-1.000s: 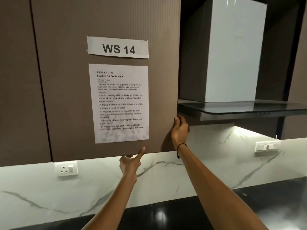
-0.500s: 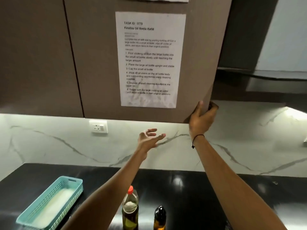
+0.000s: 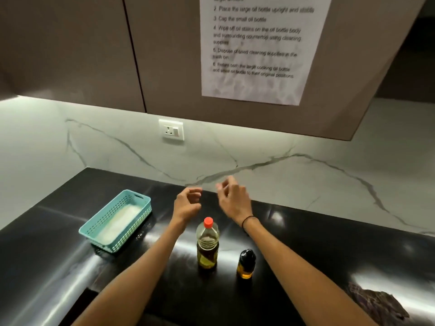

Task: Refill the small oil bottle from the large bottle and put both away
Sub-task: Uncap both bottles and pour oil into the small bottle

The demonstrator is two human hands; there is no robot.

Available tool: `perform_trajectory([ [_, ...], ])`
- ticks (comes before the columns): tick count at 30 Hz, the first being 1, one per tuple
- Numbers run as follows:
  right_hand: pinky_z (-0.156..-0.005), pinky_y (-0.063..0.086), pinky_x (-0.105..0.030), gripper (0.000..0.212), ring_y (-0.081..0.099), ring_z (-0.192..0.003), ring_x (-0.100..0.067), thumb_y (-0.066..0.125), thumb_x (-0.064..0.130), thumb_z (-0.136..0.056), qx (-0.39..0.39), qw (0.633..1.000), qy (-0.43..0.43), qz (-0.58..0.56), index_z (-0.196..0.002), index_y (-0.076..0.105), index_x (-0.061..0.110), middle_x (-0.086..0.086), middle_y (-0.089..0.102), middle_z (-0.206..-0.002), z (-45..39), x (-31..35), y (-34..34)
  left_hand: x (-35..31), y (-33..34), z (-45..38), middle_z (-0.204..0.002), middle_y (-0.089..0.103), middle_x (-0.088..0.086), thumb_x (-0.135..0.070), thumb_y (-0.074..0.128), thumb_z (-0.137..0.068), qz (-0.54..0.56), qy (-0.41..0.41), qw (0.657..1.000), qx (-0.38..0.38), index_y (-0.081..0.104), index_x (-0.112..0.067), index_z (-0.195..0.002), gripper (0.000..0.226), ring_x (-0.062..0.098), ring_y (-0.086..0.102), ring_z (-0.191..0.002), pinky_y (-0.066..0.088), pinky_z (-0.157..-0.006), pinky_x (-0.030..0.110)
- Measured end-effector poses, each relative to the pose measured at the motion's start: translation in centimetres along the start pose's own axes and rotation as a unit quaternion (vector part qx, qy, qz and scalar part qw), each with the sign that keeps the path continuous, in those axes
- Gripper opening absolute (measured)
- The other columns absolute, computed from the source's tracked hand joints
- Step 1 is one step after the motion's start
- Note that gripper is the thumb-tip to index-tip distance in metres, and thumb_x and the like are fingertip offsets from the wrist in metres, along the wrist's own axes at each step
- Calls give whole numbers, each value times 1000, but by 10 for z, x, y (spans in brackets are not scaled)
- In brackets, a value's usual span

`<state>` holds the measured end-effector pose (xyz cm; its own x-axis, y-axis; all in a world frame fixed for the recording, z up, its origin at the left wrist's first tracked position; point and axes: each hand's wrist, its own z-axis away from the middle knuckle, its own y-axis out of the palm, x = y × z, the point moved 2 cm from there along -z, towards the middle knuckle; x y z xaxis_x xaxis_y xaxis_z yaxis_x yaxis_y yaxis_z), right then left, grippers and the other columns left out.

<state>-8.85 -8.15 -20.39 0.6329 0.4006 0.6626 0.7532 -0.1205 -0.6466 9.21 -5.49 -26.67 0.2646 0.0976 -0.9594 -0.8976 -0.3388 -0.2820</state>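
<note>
The large oil bottle (image 3: pixel 207 245), clear plastic with a red cap and partly full of golden oil, stands upright on the black countertop (image 3: pixel 306 250). To its right stands the small oil bottle (image 3: pixel 246 264), short with a black cap and amber oil. My left hand (image 3: pixel 187 204) hovers above and behind the large bottle, fingers loosely curled and holding nothing. My right hand (image 3: pixel 233 200), a black band on its wrist, is blurred beside it, fingers apart and also empty. Both hands are clear of the bottles.
A teal plastic basket (image 3: pixel 89 228) holding something white sits at the left of the counter. Brown wall cabinets (image 3: pixel 169 67) with a taped instruction sheet (image 3: pixel 259 48) hang overhead. A wall socket (image 3: pixel 171 131) sits in the marble backsplash. A dark patterned cloth (image 3: pixel 376 304) lies at lower right.
Both hands have let go of the cabinet door and dropped toward the counter. The view has tilted down, bringing the bottles and basket fully into sight.
</note>
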Motion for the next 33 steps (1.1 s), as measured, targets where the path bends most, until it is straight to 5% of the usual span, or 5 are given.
perform_trajectory([
  [4, -64, 46, -35, 37, 68, -81, -29, 45, 56, -101, 149, 942, -135, 269, -107, 54, 20, -6, 68, -96, 26, 9, 47, 43, -6, 15, -114, 71, -2, -1, 67, -63, -96, 5, 990, 103, 66, -24, -121, 62, 20, 69, -110, 59, -83, 29],
  [9, -65, 44, -35, 44, 65, -73, -24, 39, 53, -104, 180, 905, -105, 370, -82, 59, 20, -1, 58, -74, 32, 14, 65, 65, 7, 28, -123, 58, -6, -37, 89, -59, -181, 29, 941, 284, 52, -35, -117, 70, 15, 63, -113, 60, -89, 31],
  [17, -61, 52, -34, 55, 58, -57, -20, 35, 38, -109, 140, 899, -84, 407, -62, 58, 21, 2, 53, -59, 41, 9, 83, 71, 31, 21, -93, 75, -16, -46, 92, -65, -186, 44, 947, 257, 67, -35, -109, 52, 6, 74, -90, 66, -76, 29],
  [24, -47, 21, -26, 60, 28, -37, -11, 51, 30, -103, 172, 850, -214, 450, -46, 31, 23, 7, 37, -42, 35, 2, 78, 76, 28, 18, -85, 74, -9, -36, 92, -69, -204, 43, 940, 269, 64, -31, -96, 39, 8, 73, -80, 65, -69, 31],
  [33, -62, 46, -35, 41, 45, -56, -18, 34, 40, -110, 270, 761, -410, 424, -84, 55, 15, -1, 55, -70, 22, -3, 64, 82, 25, 13, -105, 69, -12, -50, 91, -67, -224, 59, 919, 319, 66, -29, -116, 59, 8, 68, -92, 65, -80, 35],
])
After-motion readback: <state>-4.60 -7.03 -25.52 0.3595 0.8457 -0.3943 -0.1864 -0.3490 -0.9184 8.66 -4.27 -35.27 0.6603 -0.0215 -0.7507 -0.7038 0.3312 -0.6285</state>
